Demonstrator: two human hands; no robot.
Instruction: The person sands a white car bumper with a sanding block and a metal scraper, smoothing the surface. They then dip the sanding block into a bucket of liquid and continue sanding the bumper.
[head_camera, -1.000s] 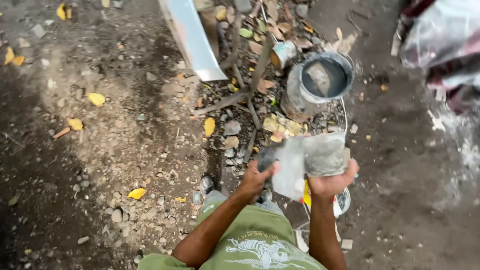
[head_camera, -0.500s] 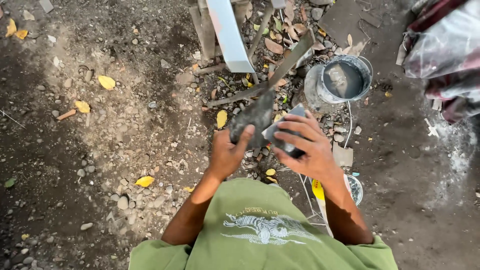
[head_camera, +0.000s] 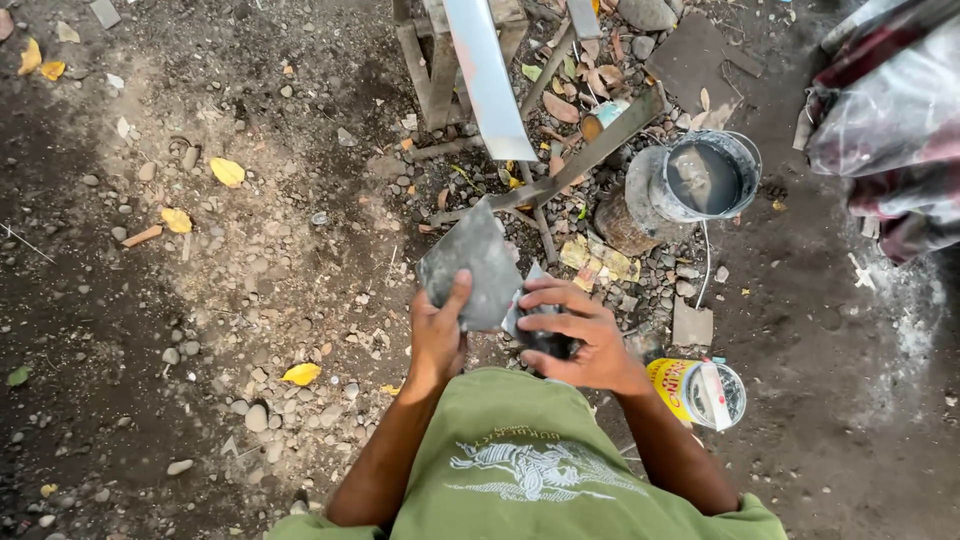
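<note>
I look down over my green shirt at both hands. My left hand (head_camera: 438, 335) grips the lower edge of a flat grey metal sheet piece (head_camera: 470, 262), thumb on its face. My right hand (head_camera: 577, 333) lies with fingers spread on a smaller dark grey piece (head_camera: 545, 343) pressed against the sheet's right side. Both pieces are held above gravelly ground.
A grey bucket (head_camera: 710, 178) with murky liquid stands to the upper right, beside a rusty can. A yellow tin (head_camera: 700, 392) lies near my right elbow. A metal strip (head_camera: 488, 75) and wooden frame lean at top centre. Plastic-wrapped cloth (head_camera: 890, 120) lies far right. Stones and yellow leaves are scattered at left.
The view has tilted down and my hands came closer to my body. The grey sheet now faces up more, and my right hand has spread over the smaller piece.
</note>
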